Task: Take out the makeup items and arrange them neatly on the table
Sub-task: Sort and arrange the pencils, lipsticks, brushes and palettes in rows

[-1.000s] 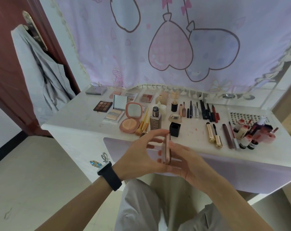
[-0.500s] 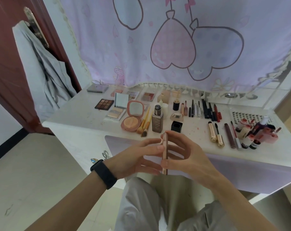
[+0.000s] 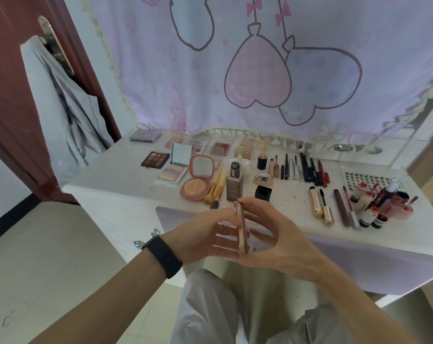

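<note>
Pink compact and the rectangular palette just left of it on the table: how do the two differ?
Shape: the pink compact is rounded; the rectangular palette has square corners.
Colour: the compact's case is pink, the palette's pale and silvery.
Contents: the compact holds one peach pad, the palette a striped pan.
Shared: both stand open on the table, mirror lids raised.
</note>
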Motion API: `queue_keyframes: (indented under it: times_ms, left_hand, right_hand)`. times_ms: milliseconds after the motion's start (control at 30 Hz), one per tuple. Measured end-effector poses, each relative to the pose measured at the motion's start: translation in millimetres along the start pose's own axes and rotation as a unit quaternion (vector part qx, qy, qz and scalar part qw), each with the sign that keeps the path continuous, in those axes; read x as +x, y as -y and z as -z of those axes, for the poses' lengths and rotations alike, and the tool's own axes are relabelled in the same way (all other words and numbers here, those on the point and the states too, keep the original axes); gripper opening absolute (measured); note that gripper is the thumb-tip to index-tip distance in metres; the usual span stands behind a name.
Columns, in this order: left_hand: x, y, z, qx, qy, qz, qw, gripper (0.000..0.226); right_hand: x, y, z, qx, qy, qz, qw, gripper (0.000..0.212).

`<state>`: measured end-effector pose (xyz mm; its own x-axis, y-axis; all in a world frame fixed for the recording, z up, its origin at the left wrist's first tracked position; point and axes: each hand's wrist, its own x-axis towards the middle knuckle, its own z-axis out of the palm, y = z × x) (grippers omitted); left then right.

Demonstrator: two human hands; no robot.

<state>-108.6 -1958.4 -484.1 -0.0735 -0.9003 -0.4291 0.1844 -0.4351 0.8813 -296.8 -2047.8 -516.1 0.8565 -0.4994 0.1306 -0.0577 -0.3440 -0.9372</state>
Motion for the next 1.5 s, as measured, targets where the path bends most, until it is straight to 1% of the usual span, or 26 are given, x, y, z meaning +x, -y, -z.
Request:
queue_keyframes:
  times_ms: [67, 133, 200, 267, 367, 500, 567, 633, 667, 733, 800, 900, 1000, 1100, 1167, 1233, 1300, 1333, 1367, 1400, 1433, 1467, 1500]
  left_hand:
    - [1.9, -2.7, -0.8, 0.031, -0.031, -0.014, 0.999, 0.039]
    - [2.0, -4.3, -1.9, 0.050, -0.056, -0.037, 0.996, 0.034]
    - [1.4, -4.2, -2.7, 0.059, -0.079, -0.057, 0.993, 0.041]
    - [0.6, -3.8, -4.9, 0.075, -0.093, -0.070, 0.990, 0.050]
    - [-0.3, -2.4, -7.8, 0.085, -0.100, -0.086, 0.988, 0.052]
    - [-1.9, -2.2, -8.2, 0.061, -0.107, -0.085, 0.989, 0.042]
    - [-2.8, -2.0, -7.9, 0.046, -0.106, -0.086, 0.990, 0.036]
    - [-4.5, -0.7, -6.2, 0.026, -0.097, -0.090, 0.991, 0.037]
    - [-5.7, 0.5, -4.4, 0.016, -0.090, -0.091, 0.992, 0.040]
    - [-8.1, 3.8, 2.2, -0.020, -0.070, -0.092, 0.993, 0.046]
    - [-12.0, 8.4, 11.3, -0.066, -0.042, -0.094, 0.992, 0.049]
    - [-16.5, 15.8, 25.4, -0.119, -0.023, -0.098, 0.988, 0.046]
    - [-18.3, 22.2, 35.6, -0.146, -0.025, -0.087, 0.985, 0.045]
    - [-20.8, 27.2, 43.8, -0.171, -0.027, -0.076, 0.982, 0.048]
    - [-25.4, 27.6, 47.7, -0.170, -0.025, -0.067, 0.983, 0.054]
    - [-30.4, 24.7, 50.1, -0.138, -0.028, -0.052, 0.989, 0.066]
    - [-34.3, 18.6, 51.1, -0.057, -0.063, -0.036, 0.996, 0.078]
    - [-36.8, 15.3, 51.3, 0.023, -0.088, -0.036, 0.995, 0.083]
    - [-38.5, 11.8, 50.7, 0.135, -0.107, -0.038, 0.984, 0.088]
    - [-40.8, 8.3, 49.6, 0.256, -0.115, -0.039, 0.959, 0.095]
    - [-41.1, 5.9, 47.7, 0.365, -0.112, -0.039, 0.923, 0.101]
    - [-40.0, 5.6, 46.4, 0.455, -0.109, -0.042, 0.883, 0.106]
    - [-38.9, 6.3, 46.3, 0.521, -0.114, -0.047, 0.845, 0.109]
  right_hand:
    - [-0.5, -1.9, 2.0, -0.005, 0.002, -0.015, 1.000, 0.093]
    - [-1.4, -1.8, 3.0, 0.020, -0.006, -0.049, 0.999, 0.088]
    - [-1.1, -1.3, 1.8, 0.040, -0.023, -0.082, 0.996, 0.081]
    - [-0.6, -2.0, -0.5, 0.054, -0.021, -0.102, 0.993, 0.076]
    - [-0.1, 0.4, -4.5, 0.087, -0.020, -0.100, 0.991, 0.064]
    - [1.2, 4.4, -10.6, 0.115, -0.073, -0.095, 0.986, 0.058]
    - [1.9, 5.1, -14.2, 0.111, -0.094, -0.093, 0.985, 0.046]
    - [1.5, 4.5, -14.9, 0.111, -0.118, -0.097, 0.982, 0.034]
    - [0.4, 4.2, -14.9, 0.122, -0.117, -0.101, 0.980, 0.034]
    - [-1.5, 4.7, -14.8, 0.155, -0.106, -0.115, 0.975, 0.041]
    - [-2.7, 6.4, -14.0, 0.200, -0.112, -0.135, 0.964, 0.046]
    - [-4.0, 7.9, -11.2, 0.288, -0.128, -0.161, 0.935, 0.046]
    - [-5.9, 7.4, -12.4, 0.361, -0.115, -0.192, 0.905, 0.044]
    - [-4.6, 5.3, -17.7, 0.390, -0.109, -0.204, 0.891, 0.046]
    - [-2.6, 4.7, -22.3, 0.389, -0.112, -0.212, 0.890, 0.047]
    - [-0.6, 4.1, -27.6, 0.376, -0.109, -0.220, 0.894, 0.045]
    - [1.3, 3.3, -32.5, 0.369, -0.107, -0.222, 0.896, 0.045]
    - [2.7, 3.4, -35.3, 0.369, -0.104, -0.223, 0.896, 0.047]
    - [4.6, 3.8, -37.8, 0.366, -0.101, -0.224, 0.898, 0.049]
    - [7.0, 4.8, -40.9, 0.361, -0.097, -0.225, 0.900, 0.051]
    - [9.5, 5.8, -43.5, 0.356, -0.094, -0.225, 0.902, 0.052]
    - [12.1, 6.9, -46.1, 0.354, -0.090, -0.225, 0.904, 0.053]
    - [15.3, 8.5, -49.1, 0.354, -0.087, -0.225, 0.904, 0.053]
